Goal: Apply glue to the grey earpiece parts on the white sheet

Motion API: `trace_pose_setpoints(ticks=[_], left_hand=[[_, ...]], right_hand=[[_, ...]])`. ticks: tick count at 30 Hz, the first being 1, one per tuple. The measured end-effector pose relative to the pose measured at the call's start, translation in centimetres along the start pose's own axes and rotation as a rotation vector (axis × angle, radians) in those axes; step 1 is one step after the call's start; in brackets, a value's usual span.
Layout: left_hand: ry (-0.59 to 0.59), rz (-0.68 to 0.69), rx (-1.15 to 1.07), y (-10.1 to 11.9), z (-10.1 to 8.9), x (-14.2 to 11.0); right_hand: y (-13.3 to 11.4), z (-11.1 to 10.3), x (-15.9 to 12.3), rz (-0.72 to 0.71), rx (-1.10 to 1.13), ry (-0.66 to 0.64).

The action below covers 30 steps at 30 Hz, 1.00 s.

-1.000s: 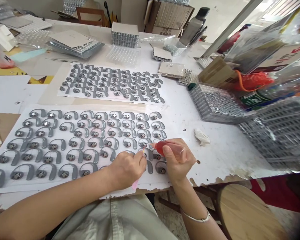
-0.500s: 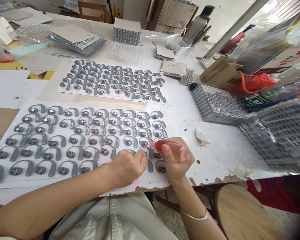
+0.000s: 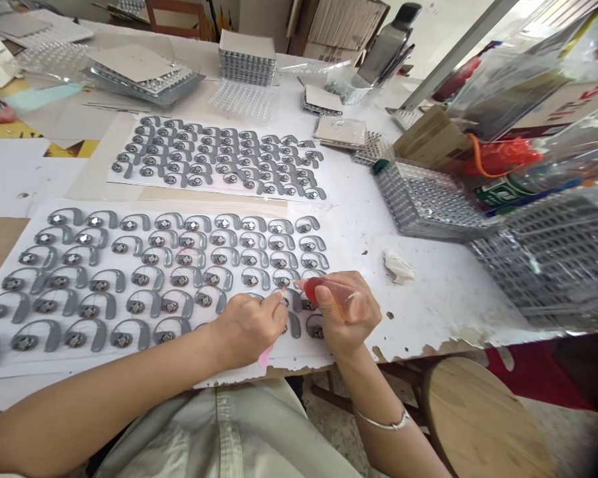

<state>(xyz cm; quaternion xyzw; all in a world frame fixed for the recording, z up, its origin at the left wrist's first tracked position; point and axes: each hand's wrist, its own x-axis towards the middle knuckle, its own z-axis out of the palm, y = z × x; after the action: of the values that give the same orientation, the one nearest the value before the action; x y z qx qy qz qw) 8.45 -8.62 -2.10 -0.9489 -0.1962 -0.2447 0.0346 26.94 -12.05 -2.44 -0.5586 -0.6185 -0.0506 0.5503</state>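
Hands (image 3: 248,326) (image 3: 349,312) closed on pink stick (image 3: 265,357), red bulb (image 3: 313,290)

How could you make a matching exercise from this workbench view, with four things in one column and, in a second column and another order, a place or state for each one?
Things:
1. left hand
2. right hand
3. crumpled white scrap
4. round wooden stool

Places or states:
A. below the front edge of the table
B. holding a translucent red squeeze bulb
C. lying on the table top
D. holding a thin pink stick

Pairs: 1-D, 2-B, 3-C, 4-A
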Motion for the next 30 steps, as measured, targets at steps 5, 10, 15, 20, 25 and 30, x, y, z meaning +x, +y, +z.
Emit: trace_pose_setpoints(ticks=[5, 10, 15, 20, 25, 30], left_hand=[[0.003, -0.039, -0.042, -0.1, 0.0, 0.1], [0.019, -0.046, -0.042, -0.2, -0.1, 0.1], [-0.019, -0.064, -0.051, -0.4, -0.2, 0.1], [-0.044, -0.122, -0.122, -0.6, -0.5, 0.2], [-0.107, -0.185, -0.226, -1.0, -0.4, 0.0], [-0.147, -0.249, -0.334, -1.3, -0.6, 0.1]], right_hand=[[-0.2, -0.1, 0.1, -0.048, 0.009, -0.011], [-0.2, -0.2, 0.1, -0.049, 0.018, -0.012], [-0.2, -0.3, 0.0, -0.053, 0.009, -0.017], [-0.3, -0.4, -0.1, -0.057, 0.015, -0.031], [0.0, -0.5, -0.2, -0.088, 0.015, -0.025], [0.1, -0.6, -0.4, -0.074, 0.014, -0.039]])
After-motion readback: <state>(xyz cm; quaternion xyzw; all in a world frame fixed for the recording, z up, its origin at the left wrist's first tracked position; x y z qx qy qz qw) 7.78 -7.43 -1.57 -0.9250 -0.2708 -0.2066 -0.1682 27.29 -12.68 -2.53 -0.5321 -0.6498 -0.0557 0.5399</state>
